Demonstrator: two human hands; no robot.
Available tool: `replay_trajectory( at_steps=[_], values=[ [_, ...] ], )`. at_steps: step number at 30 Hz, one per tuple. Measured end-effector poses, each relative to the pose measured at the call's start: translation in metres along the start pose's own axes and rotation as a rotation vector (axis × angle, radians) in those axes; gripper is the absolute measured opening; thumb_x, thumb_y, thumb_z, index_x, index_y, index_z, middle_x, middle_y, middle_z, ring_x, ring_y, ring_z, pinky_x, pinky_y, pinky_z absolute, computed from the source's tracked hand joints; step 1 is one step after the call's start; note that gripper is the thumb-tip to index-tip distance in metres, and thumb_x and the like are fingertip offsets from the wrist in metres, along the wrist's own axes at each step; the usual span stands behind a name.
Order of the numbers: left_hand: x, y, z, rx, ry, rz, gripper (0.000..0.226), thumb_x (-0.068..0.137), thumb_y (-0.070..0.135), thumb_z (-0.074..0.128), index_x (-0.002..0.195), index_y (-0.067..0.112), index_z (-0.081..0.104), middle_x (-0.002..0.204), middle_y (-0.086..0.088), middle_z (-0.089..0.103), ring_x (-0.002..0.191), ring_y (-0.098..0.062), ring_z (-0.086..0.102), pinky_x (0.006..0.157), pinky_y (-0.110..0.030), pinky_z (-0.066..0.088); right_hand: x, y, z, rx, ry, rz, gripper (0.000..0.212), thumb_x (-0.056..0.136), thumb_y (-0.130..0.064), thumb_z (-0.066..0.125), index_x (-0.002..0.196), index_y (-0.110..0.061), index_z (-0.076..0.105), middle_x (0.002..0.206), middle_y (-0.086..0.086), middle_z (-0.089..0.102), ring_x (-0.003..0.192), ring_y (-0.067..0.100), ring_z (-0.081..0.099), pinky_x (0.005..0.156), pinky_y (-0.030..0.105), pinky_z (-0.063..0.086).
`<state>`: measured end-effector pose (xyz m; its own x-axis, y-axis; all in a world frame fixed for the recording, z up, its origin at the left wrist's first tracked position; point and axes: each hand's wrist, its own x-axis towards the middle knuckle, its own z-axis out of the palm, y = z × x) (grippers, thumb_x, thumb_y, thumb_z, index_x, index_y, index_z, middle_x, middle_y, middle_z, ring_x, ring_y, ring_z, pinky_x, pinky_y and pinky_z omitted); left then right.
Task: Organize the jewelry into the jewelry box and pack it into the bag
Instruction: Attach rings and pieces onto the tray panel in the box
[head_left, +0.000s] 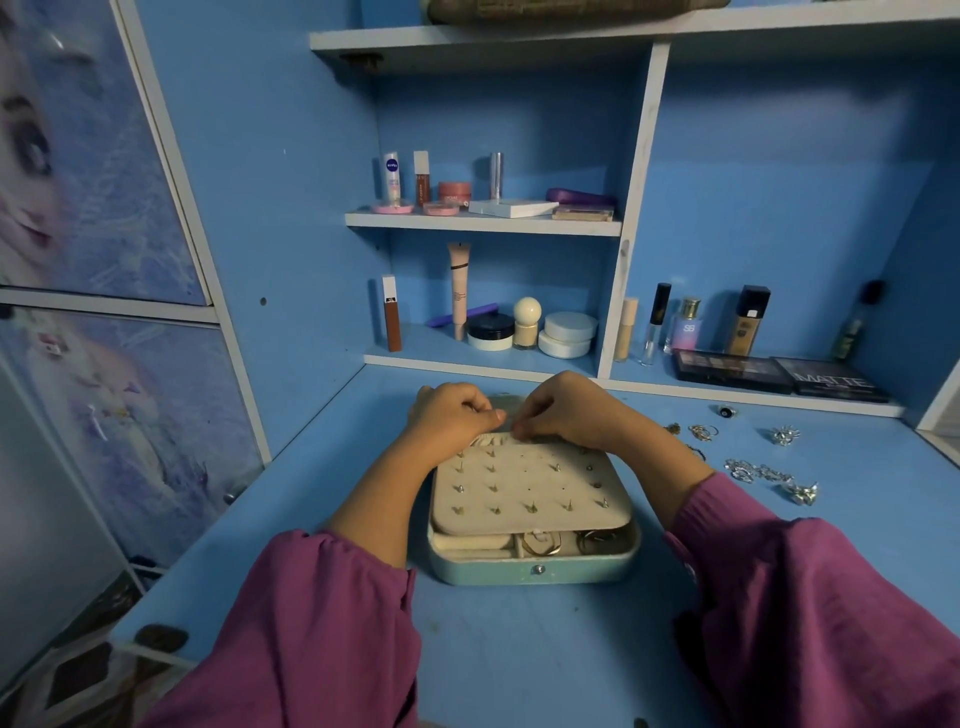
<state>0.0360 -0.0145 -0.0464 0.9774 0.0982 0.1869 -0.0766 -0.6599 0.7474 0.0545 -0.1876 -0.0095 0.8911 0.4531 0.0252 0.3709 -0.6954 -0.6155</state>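
A teal jewelry box (535, 571) lies open on the blue desk. A cream earring panel (530, 488) with several stud posts covers most of its inside; rings show in the front compartments (543, 543). My left hand (452, 413) and my right hand (566, 410) meet at the panel's far edge, fingers curled, pinching something small there that I cannot make out. Loose silver rings and earrings (748, 470) lie on the desk to the right of the box.
Black makeup palettes (779, 374) and bottles (691, 325) stand at the back right. Shelves behind the box hold cosmetics (524, 327). The desk's front edge (156, 644) drops off at left beside a decorated cupboard door.
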Motion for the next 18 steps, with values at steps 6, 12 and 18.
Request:
replay_trajectory(
  at_steps=[6,12,18],
  values=[
    [-0.003,0.007,0.007,-0.006,-0.021,0.014,0.018,0.079,0.036,0.072,0.066,0.027,0.063,0.078,0.004,0.060,0.090,-0.019,0.057,0.088,-0.047,0.051,-0.012,0.007,-0.008,0.005,-0.007,-0.014,0.010,0.082,-0.021,0.073,0.091,-0.017,0.076,0.087,-0.003,0.071,0.082,0.011,0.061,0.074,0.022,0.049],
    [-0.001,0.008,0.005,-0.146,0.018,-0.007,0.013,0.082,0.036,0.071,0.076,0.026,0.065,0.088,-0.001,0.064,0.085,-0.016,0.058,0.079,-0.033,0.051,-0.012,0.036,-0.039,0.136,0.346,0.064,0.008,0.085,-0.013,0.069,0.090,-0.010,0.075,0.087,-0.004,0.071,0.080,0.009,0.063,0.071,0.020,0.050],
    [-0.001,0.013,0.000,-0.322,0.115,0.009,0.005,0.087,0.016,0.067,0.082,0.015,0.066,0.081,0.008,0.063,0.075,-0.002,0.056,0.066,-0.015,0.042,-0.012,0.069,-0.048,-0.097,0.340,0.294,0.009,0.084,-0.008,0.068,0.086,-0.010,0.077,0.090,0.010,0.073,0.065,0.015,0.057,0.057,0.025,0.047]
  ],
)
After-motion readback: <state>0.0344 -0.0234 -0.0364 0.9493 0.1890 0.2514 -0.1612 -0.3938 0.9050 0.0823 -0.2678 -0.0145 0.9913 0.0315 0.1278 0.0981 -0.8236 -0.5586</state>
